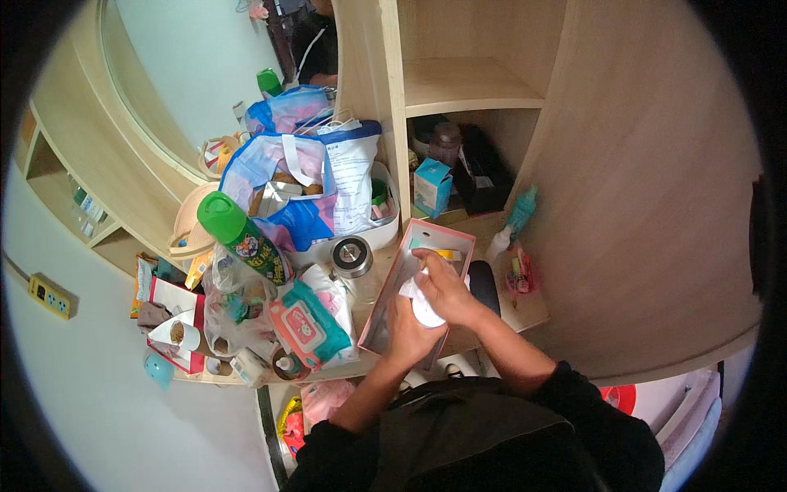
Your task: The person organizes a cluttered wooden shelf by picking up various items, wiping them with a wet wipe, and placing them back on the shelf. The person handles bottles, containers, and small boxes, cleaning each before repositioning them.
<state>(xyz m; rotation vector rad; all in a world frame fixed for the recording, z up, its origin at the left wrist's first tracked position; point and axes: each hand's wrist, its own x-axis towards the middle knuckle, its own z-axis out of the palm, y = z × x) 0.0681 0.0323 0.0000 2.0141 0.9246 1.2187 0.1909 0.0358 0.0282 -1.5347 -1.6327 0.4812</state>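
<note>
Both my hands meet over an open pink-edged box (384, 295) at the front of the wooden dressing table. Between them is a crumpled white cloth or tissue (424, 307). My left hand (409, 335) grips it from below, and my right hand (446, 289) holds it from the upper right. Whether something lies wrapped inside the white material cannot be seen. A small yellow item (450, 254) rests in the far end of the box. Just left of the box stands a glass jar with a dark, steel-rimmed lid (352, 257).
Left of the jar are a wet-wipes pack (310, 326), a green spray can (243, 237) and plastic bags. Behind stands a white bin (390, 230) with a blue bag. A blue carton (433, 187) sits in the shelf; bottles (521, 212) stand at the right.
</note>
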